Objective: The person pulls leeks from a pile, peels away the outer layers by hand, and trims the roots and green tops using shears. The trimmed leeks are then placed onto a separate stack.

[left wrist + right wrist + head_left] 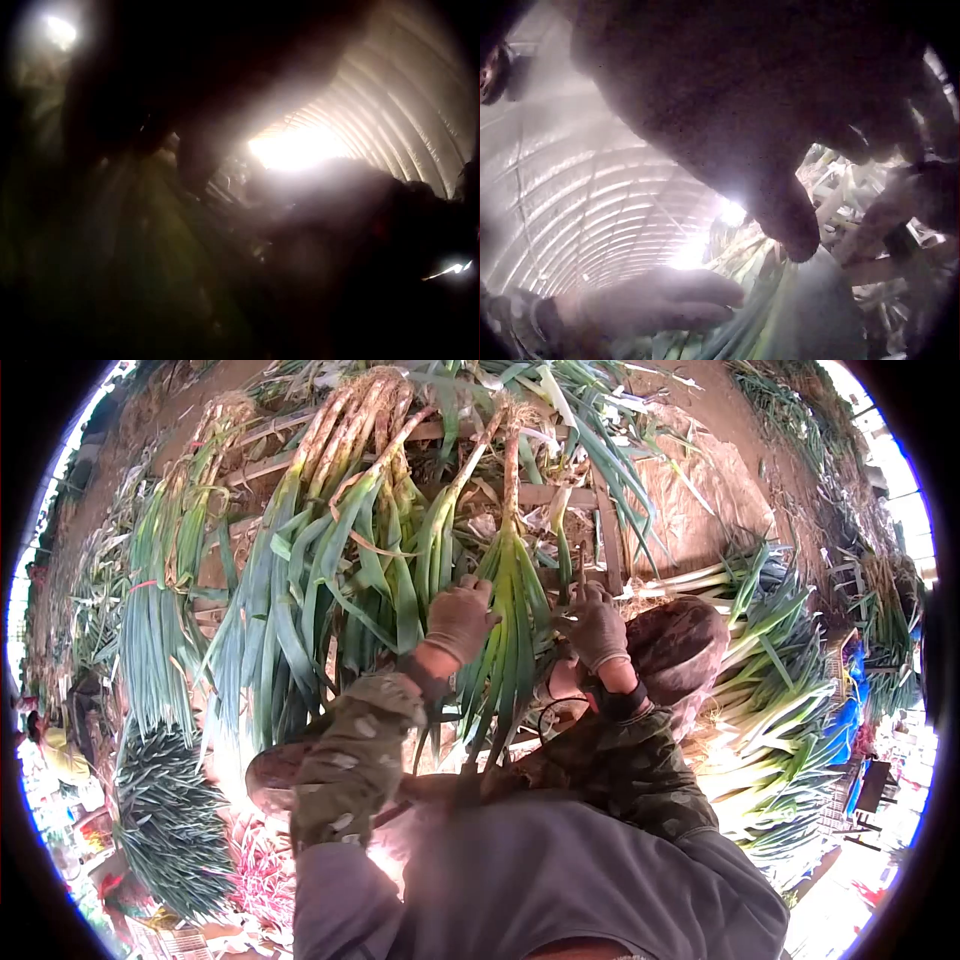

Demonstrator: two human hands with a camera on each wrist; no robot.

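Note:
My gloved left hand (460,622) is beside a leek (512,585) with fanned green leaves, its root end pointing away from me. In the right wrist view the left hand (660,300) lies along the leaves (761,307) with fairly straight fingers. To the right of that leek, my gloved right hand (597,628) has curled fingers, and a thin dark tool (583,565) sticks out beyond them; its kind cannot be made out. The right thumb (801,232) points down over a broad pale leaf (825,307). The left wrist view is mostly dark and blurred.
More leeks (330,510) lie to the left on a wooden frame (605,525). Cleaned leeks (765,720) are piled at my right, beyond my knee (680,650). A dense green bundle (165,820) stands at lower left, near pink strips (262,870). Brown sheeting (710,485) lies ahead right.

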